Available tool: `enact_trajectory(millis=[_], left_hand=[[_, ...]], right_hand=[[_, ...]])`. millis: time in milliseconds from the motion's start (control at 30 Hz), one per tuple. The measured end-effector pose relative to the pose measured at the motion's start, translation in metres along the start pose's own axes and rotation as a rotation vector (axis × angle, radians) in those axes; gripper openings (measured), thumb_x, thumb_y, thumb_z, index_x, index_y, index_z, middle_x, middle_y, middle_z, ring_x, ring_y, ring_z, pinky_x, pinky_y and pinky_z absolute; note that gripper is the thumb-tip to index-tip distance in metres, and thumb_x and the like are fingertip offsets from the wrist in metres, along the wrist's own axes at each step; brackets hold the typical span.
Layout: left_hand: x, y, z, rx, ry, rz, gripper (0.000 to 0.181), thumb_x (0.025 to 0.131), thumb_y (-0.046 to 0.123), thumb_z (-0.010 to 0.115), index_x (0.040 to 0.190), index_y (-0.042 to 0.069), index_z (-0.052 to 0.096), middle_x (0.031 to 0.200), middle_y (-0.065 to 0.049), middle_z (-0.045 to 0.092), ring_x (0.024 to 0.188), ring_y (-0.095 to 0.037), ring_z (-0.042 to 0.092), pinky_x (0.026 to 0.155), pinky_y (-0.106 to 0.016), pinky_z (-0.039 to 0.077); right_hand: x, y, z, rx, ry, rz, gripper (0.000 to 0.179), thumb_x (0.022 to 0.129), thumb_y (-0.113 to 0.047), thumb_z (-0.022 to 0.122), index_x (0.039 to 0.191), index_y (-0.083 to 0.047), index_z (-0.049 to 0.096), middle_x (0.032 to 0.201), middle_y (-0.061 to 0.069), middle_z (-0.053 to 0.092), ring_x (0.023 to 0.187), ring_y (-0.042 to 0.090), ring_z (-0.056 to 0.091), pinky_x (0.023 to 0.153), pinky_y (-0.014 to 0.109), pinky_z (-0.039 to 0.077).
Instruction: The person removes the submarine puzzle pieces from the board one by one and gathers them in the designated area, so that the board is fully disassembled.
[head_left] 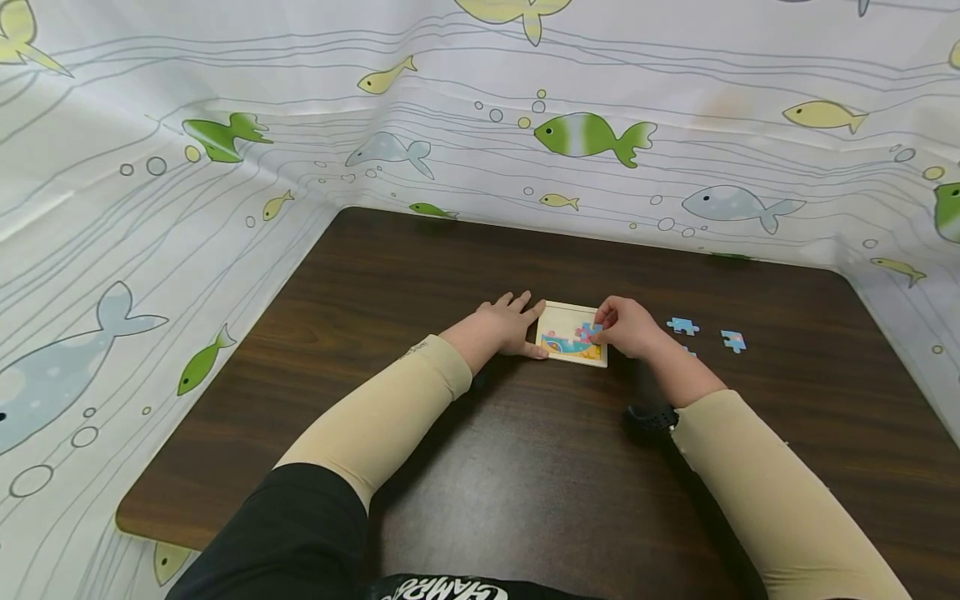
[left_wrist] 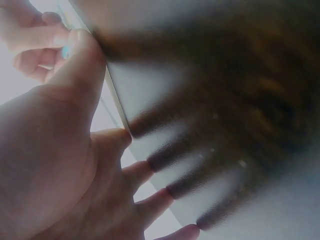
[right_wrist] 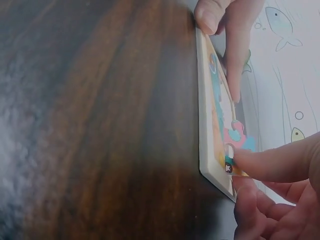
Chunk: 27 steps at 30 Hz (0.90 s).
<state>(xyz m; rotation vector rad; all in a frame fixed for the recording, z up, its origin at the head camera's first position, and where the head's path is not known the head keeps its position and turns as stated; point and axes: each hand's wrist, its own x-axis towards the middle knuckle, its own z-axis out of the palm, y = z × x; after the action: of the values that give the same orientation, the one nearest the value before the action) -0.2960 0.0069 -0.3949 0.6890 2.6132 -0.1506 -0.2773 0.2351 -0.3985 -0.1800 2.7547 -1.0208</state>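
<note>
A shallow wooden puzzle tray lies on the table, its lower part filled with coloured pieces in the head view. My left hand rests at the tray's left side with fingers spread, the thumb touching the near left corner and the index finger by the far one. At the tray's right side, my right hand pinches a pink and blue jigsaw piece between thumb and fingers, low over the tray. The right wrist view shows this piece edge-on, partly covered by the thumb.
Right of the right hand lie loose jigsaw pieces: one blue, another with a red and yellow patch, and a third half hidden by the wrist. A fish-patterned sheet hangs behind the dark wooden table.
</note>
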Motion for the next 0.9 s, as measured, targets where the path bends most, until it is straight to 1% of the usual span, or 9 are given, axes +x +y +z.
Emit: enact_trajectory(millis=[100, 267, 367, 500, 767, 900], left_hand=[[0.0, 0.0, -0.001, 0.0, 0.001, 0.002, 0.099, 0.087, 0.075, 0.043, 0.16, 0.028, -0.004, 0.166, -0.004, -0.004, 0.15, -0.03, 0.003, 0.116, -0.053, 0.018], [-0.001, 0.0, -0.002, -0.002, -0.004, 0.002, 0.099, 0.088, 0.075, 0.043, 0.16, 0.028, -0.005, 0.166, -0.004, -0.004, 0.15, -0.03, 0.002, 0.116, -0.053, 0.017], [0.0, 0.0, -0.001, -0.004, -0.006, 0.005, 0.098, 0.088, 0.075, 0.043, 0.16, 0.028, -0.004, 0.166, -0.004, -0.005, 0.15, -0.03, 0.002, 0.116, -0.053, 0.017], [0.0, -0.001, -0.001, -0.006, -0.008, 0.004, 0.099, 0.088, 0.075, 0.043, 0.16, 0.028, -0.005, 0.166, -0.004, -0.005, 0.15, -0.031, 0.002, 0.117, -0.053, 0.017], [0.0, -0.001, -0.001, -0.015, -0.013, 0.002, 0.099, 0.088, 0.075, 0.044, 0.16, 0.028, -0.005, 0.166, -0.004, -0.006, 0.15, -0.03, 0.001, 0.117, -0.053, 0.016], [0.0, -0.001, -0.001, -0.014, -0.011, 0.004, 0.099, 0.088, 0.075, 0.044, 0.16, 0.028, -0.005, 0.166, -0.004, -0.005, 0.15, -0.03, 0.001, 0.117, -0.053, 0.016]], right_hand=[[-0.001, 0.0, -0.001, 0.054, 0.003, 0.01, 0.016, 0.09, -0.002, 0.07, 0.1, 0.003, 0.058, 0.09, 0.015, 0.052, 0.077, 0.028, 0.049, 0.059, 0.033, 0.044], [-0.005, -0.003, -0.004, 0.109, 0.012, 0.03, 0.012, 0.097, -0.005, 0.063, 0.105, 0.003, 0.059, 0.091, 0.015, 0.053, 0.078, 0.027, 0.054, 0.064, 0.031, 0.049], [-0.007, -0.004, -0.007, 0.125, 0.023, 0.032, 0.013, 0.097, -0.005, 0.062, 0.107, 0.003, 0.059, 0.09, 0.014, 0.054, 0.079, 0.029, 0.056, 0.065, 0.031, 0.049], [-0.008, -0.003, -0.007, 0.14, 0.034, 0.036, 0.013, 0.098, -0.006, 0.062, 0.107, 0.002, 0.059, 0.089, 0.014, 0.054, 0.08, 0.031, 0.057, 0.06, 0.031, 0.048], [-0.012, 0.003, -0.01, 0.186, 0.035, 0.039, 0.015, 0.099, -0.009, 0.062, 0.107, 0.003, 0.059, 0.088, 0.013, 0.056, 0.075, 0.03, 0.057, 0.055, 0.032, 0.049], [-0.019, 0.01, -0.019, 0.222, 0.036, 0.036, 0.017, 0.099, -0.008, 0.061, 0.109, 0.005, 0.057, 0.088, 0.014, 0.057, 0.077, 0.032, 0.059, 0.059, 0.034, 0.053]])
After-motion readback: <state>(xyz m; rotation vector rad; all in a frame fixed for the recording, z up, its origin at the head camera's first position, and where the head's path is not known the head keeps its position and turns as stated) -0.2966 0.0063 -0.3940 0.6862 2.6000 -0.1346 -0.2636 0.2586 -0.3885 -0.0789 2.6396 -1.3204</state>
